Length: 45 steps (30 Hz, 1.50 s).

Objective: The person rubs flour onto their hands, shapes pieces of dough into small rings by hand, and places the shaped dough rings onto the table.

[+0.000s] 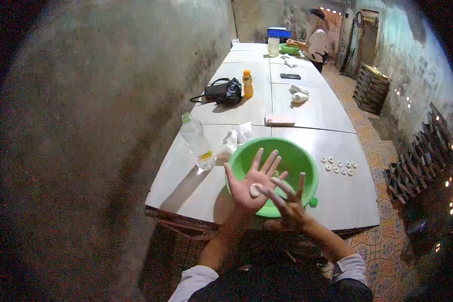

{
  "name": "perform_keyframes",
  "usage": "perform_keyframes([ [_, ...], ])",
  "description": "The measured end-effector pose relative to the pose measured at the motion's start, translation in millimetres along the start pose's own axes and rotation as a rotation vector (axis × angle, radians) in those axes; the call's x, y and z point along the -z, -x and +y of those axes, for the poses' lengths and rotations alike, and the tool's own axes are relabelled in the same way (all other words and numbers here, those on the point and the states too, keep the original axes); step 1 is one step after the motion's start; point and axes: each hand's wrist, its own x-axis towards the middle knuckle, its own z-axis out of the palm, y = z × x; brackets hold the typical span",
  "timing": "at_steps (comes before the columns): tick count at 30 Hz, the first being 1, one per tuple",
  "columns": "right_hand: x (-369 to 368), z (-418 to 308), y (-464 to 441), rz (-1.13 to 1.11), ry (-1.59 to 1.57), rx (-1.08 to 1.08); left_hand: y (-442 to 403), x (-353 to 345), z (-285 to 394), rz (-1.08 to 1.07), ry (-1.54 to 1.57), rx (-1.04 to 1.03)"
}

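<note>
My left hand (254,183) is palm up with its fingers spread, over the left part of a green basin (306,156). On its palm lies a small white piece of dough (256,190). My right hand (289,201) is beside it, fingers apart, with a fingertip close to or touching the dough; nothing is gripped in it. The inside of the basin is partly hidden by both hands. To the right, several small white rings (340,164) lie in rows on the white table (337,206). A green cap (313,202) sits by the basin's right edge.
A clear bottle (197,141) stands left of the basin, near crumpled white plastic (236,138). Farther off are a pink case (280,120), black bag (224,92), orange bottle (247,84), white bundle (299,94) and phone (290,76). Another person (318,43) stands at the far end.
</note>
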Motion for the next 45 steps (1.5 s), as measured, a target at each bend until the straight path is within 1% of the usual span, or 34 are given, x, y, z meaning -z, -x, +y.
perform_keyframes([
  [1,-7,1,0,-0.049,0.046,0.042,0,-6,-2,-0.044,-0.002,0.045],
  [2,-9,1,0,-0.097,0.093,0.082,1,-4,-2,-0.041,0.000,0.048],
  [3,-5,3,0,-0.045,0.043,0.088,0,-2,-2,-0.026,0.016,0.055],
  [6,10,6,-5,-0.014,0.076,0.067,-3,0,-1,-0.013,0.030,0.062],
  [7,10,5,-8,-0.073,0.063,0.059,-3,-2,-2,-0.033,0.016,0.065],
  [8,5,6,-6,-0.073,0.065,0.057,-4,-3,-2,-0.055,0.000,0.069],
  [10,-4,8,-2,-0.091,0.177,0.142,-6,-3,-2,-0.087,-0.019,0.082],
  [12,4,5,-4,-0.095,0.174,0.125,-6,-2,0,-0.034,0.003,0.068],
  [14,9,3,-1,-0.024,0.033,-0.003,-7,-1,-2,-0.024,0.017,0.051],
  [15,9,0,-3,-0.112,0.099,0.009,-8,-2,-3,-0.044,-0.010,-0.007],
  [16,4,0,-1,-0.113,0.099,0.009,-8,-4,-3,-0.064,-0.038,-0.065],
  [17,-5,2,4,-0.069,0.084,0.017,-8,-5,-3,-0.031,-0.015,-0.118],
  [18,-9,3,7,-0.022,0.072,0.028,-9,-5,-3,-0.035,-0.014,-0.115],
  [19,-9,3,8,0.015,-0.069,-0.078,-9,-5,-3,-0.021,-0.075,-0.187],
  [20,-9,1,6,0.015,-0.069,-0.078,-9,-6,-3,-0.004,-0.136,-0.257],
  [21,-7,-3,4,0.065,-0.105,-0.097,-9,-9,-6,0.019,-0.127,-0.276],
  [22,-6,-6,3,0.113,-0.141,-0.118,-8,-11,-7,0.023,-0.126,-0.274],
  [23,-8,-7,3,0.112,-0.140,-0.122,-8,-12,-7,-0.017,-0.126,-0.262],
  [24,-10,-7,4,0.047,-0.097,-0.117,-9,-13,-8,-0.058,-0.126,-0.250],
  [26,-12,-7,4,-0.082,-0.010,-0.103,-10,-14,-7,-0.028,-0.128,-0.279],
  [27,-12,-7,0,0.044,-0.150,-0.147,-9,-12,-6,-0.033,-0.125,-0.267],
  [30,-22,-8,7,0.082,-0.073,-0.121,-8,-8,-5,-0.049,-0.070,-0.263],
  [31,-21,-12,5,-0.070,0.030,-0.072,-7,-9,-5,-0.055,-0.080,-0.267],
  [32,-20,-14,5,-0.070,0.029,-0.073,-7,-11,-4,-0.060,-0.090,-0.269],
  [34,-18,-13,1,0.014,-0.085,-0.174,-8,-12,-4,-0.071,-0.102,-0.271],
  [36,-19,-15,1,0.051,-0.119,-0.184,-7,-10,-2,-0.091,-0.014,-0.247],
  [38,-24,-18,5,-0.064,0.088,-0.033,-7,-17,-4,-0.065,-0.070,-0.269],
  [40,-24,-20,3,-0.091,0.069,-0.045,-7,-19,-4,-0.116,0.036,-0.252],
  [41,-19,-20,-2,-0.031,-0.064,-0.119,-8,-16,-1,-0.100,-0.032,-0.248],
  [42,-13,-22,-7,0.030,-0.199,-0.193,-7,-15,0,-0.100,-0.033,-0.250],
  [44,-8,-24,-7,0.040,-0.210,-0.201,-6,-12,-1,-0.103,-0.028,-0.226],
  [45,-14,-23,-1,-0.040,-0.080,-0.117,-8,-8,0,-0.161,-0.049,-0.211],
])
